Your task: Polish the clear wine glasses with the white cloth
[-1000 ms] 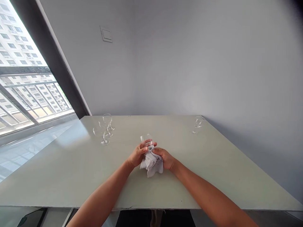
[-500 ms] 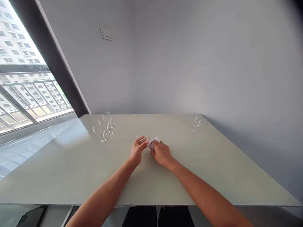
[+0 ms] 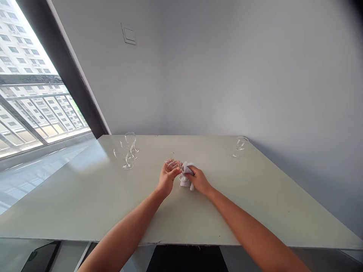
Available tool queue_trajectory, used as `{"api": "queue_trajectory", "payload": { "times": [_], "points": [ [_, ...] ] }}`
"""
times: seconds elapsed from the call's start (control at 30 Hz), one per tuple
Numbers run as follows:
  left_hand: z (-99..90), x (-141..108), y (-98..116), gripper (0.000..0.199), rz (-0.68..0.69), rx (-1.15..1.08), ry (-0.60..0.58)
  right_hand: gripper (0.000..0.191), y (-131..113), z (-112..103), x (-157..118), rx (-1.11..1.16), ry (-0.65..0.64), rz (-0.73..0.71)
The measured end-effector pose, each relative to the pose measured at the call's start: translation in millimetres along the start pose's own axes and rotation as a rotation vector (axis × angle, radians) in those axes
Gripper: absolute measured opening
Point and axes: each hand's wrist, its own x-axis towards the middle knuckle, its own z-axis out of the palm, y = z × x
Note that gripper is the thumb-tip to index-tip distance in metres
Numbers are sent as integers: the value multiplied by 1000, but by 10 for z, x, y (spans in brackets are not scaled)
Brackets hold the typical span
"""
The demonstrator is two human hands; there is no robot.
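Observation:
My left hand [image 3: 166, 179] is closed around the bowl of a clear stemmed wine glass [image 3: 176, 165], tilted on its side just above the table. The glass's foot end points right, toward my right hand [image 3: 200, 182]. That hand grips a crumpled white cloth [image 3: 186, 184], pressed against the stem and foot of the glass, with a loose end hanging below. Cloth and fingers cover part of the stem. Both hands meet near the middle of the pale table [image 3: 107, 204].
Three clear wine glasses [image 3: 128, 165] stand grouped on the left of the table. Another wine glass [image 3: 241, 144] stands at the far right corner. Grey walls [image 3: 227, 75] border the back and right. A dark flat object [image 3: 41, 257] shows below the table's front edge.
The cloth has spread lower and now hangs beneath the right fingers, around the foot of the glass. Both hands have shifted slightly, and the view has tilted a little.

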Motion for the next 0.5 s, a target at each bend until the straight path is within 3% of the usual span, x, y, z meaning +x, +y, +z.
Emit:
{"api": "queue_trajectory", "payload": {
  "times": [0.1,0.17,0.27,0.33,0.5],
  "points": [
    [-38,28,23,43,33,-25,44,17,97,-114,81,69,140,94],
    [-61,45,51,41,60,-34,66,17,142,-184,122,217,150,233],
    [-76,55,74,40,98,-53,88,28,123,-190,109,544,36,412],
    [-64,44,57,40,118,-63,95,35,76,-117,58,659,-49,434],
    [38,-37,-35,44,91,-16,42,38,28,83,-49,590,-134,411]
  ]
}}
